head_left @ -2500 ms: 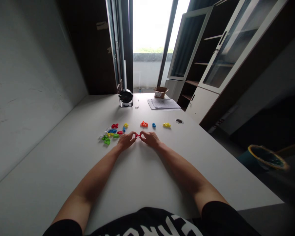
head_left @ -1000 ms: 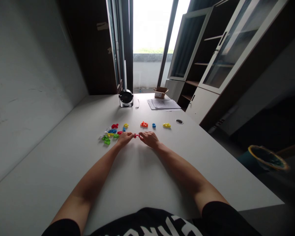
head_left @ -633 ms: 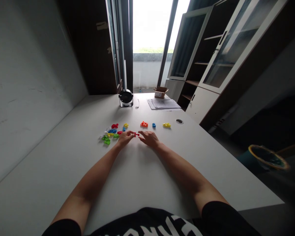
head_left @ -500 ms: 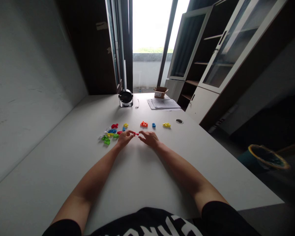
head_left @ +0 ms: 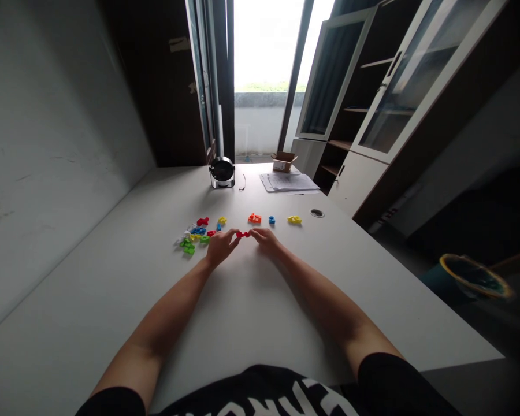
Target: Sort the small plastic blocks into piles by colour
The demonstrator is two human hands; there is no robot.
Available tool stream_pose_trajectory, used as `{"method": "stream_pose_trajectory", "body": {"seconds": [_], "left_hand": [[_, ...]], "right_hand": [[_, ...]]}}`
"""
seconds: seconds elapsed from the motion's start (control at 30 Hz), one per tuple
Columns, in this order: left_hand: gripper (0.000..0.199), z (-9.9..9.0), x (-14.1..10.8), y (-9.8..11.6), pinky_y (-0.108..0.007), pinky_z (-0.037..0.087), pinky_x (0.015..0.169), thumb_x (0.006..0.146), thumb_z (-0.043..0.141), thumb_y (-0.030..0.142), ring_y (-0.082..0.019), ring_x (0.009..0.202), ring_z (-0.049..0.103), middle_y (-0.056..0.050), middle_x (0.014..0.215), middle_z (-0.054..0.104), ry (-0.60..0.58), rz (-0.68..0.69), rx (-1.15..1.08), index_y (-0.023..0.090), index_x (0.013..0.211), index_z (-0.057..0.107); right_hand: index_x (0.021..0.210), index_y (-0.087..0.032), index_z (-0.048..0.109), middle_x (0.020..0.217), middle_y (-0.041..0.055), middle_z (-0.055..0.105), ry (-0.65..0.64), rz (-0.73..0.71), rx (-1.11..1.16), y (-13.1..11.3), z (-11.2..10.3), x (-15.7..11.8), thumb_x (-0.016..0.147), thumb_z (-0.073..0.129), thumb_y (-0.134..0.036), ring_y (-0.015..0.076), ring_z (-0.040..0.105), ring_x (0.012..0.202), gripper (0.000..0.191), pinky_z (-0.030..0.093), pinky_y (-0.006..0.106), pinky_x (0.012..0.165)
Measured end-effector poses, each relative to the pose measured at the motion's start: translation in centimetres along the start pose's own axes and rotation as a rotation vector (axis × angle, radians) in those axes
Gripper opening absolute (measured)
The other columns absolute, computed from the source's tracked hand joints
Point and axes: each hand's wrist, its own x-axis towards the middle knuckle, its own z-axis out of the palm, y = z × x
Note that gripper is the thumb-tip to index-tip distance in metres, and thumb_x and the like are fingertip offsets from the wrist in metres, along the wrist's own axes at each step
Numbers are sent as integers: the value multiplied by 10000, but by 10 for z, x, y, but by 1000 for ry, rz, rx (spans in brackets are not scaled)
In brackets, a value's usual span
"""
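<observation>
A small red plastic puzzle piece (head_left: 242, 234) sits between my hands, just above the white table. The fingertips of my left hand (head_left: 220, 247) pinch its left end, and those of my right hand (head_left: 266, 240) meet its right end. To the left lies a loose heap of coloured pieces, with a green piece (head_left: 188, 247), a blue piece (head_left: 198, 230) and a red piece (head_left: 203, 221). Farther from me, in a row, are an orange piece (head_left: 254, 218), a blue piece (head_left: 271, 220) and a yellow piece (head_left: 293, 219).
The white table (head_left: 112, 277) meets a wall on the left. At its far end stand a black desk fan (head_left: 222, 173), a small cardboard box (head_left: 283, 163) and a stack of papers (head_left: 288, 182). Glass-fronted cabinets (head_left: 394, 81) rise at the right, with a wastebasket (head_left: 474, 277) on the floor.
My right hand has come back left and its fingertips now reach the red piece. Earlier they were a little apart from it, while my left fingertips held it.
</observation>
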Motion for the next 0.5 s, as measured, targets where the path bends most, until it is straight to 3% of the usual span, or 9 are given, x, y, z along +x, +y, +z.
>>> {"method": "stream_pose_trajectory", "body": {"seconds": [0.33, 0.5], "left_hand": [[324, -4, -2, 4, -267, 376, 699, 1035, 451, 441, -129, 572, 511, 25, 614, 569, -4, 114, 48, 230, 1131, 676], [318, -4, -2, 6, -266, 366, 689, 1029, 473, 453, -131, 578, 514, 16, 631, 589, 26, 133, 51, 230, 1113, 683]], "right_hand": [[902, -136, 715, 615, -48, 375, -79, 83, 152, -14, -8, -4, 841, 579, -715, 114, 308, 598, 598, 241, 260, 568], [930, -142, 736, 671, -27, 470, -99, 56, 167, -14, -7, -4, 838, 624, -665, 118, 364, 633, 543, 276, 259, 600]]}}
